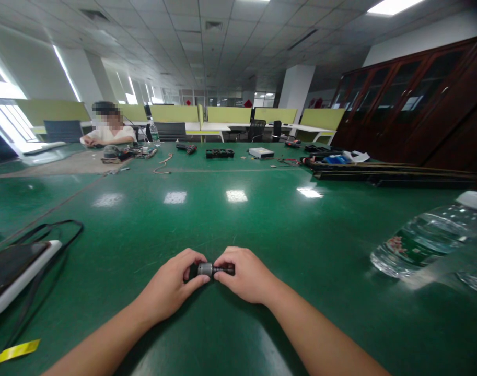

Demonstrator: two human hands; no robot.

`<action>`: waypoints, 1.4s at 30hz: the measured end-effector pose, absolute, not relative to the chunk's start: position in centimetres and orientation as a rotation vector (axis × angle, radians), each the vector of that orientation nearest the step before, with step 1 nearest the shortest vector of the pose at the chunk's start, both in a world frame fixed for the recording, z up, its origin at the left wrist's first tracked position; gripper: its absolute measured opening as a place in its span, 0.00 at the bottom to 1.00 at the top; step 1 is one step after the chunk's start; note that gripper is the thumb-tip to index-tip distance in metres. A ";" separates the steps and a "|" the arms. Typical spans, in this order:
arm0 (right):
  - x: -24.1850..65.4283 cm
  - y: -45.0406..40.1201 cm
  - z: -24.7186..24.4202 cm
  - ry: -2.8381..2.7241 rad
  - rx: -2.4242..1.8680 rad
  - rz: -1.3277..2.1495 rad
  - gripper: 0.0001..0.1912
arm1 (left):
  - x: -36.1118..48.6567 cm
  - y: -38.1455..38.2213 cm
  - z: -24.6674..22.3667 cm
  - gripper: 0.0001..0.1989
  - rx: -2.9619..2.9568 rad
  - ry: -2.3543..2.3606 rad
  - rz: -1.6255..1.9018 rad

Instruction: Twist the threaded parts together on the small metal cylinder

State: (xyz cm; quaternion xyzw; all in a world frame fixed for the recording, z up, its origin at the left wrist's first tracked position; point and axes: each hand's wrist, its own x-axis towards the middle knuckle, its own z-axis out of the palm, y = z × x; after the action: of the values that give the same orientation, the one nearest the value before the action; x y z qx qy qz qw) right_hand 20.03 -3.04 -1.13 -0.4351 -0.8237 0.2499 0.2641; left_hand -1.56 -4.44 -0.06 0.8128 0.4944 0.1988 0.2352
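Fingertips of your left hand [168, 286] pinch the silvery cylinder [205, 269] and your right hand [248, 277] pinches the dark ridged shaft [230, 269], over the green table [238, 227]'s near middle, so grip lightly, holding both in line.

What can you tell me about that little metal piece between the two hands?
The metal piece has a short, fat grey cylinder on the left and a thinner, darker, ridged shaft on the right. It looks like bare metal, slightly shiny. It lies on its side, roughly level. The left hand holds the cylinder end, the right hand the shaft, partly hiding it. Whether it touches the green table I can't tell.
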 end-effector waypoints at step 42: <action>23.0 -2.8 0.5 -2.318 -1.340 0.646 0.05 | -1.5 -4.5 0.5 0.11 2.201 1.394 0.508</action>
State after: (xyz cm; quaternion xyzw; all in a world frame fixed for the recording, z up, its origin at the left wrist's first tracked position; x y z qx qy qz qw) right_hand 23.03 -2.76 0.47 -0.4773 -0.8258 0.2302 0.1928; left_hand -1.48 -4.51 0.52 0.8047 0.5097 0.1858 0.2411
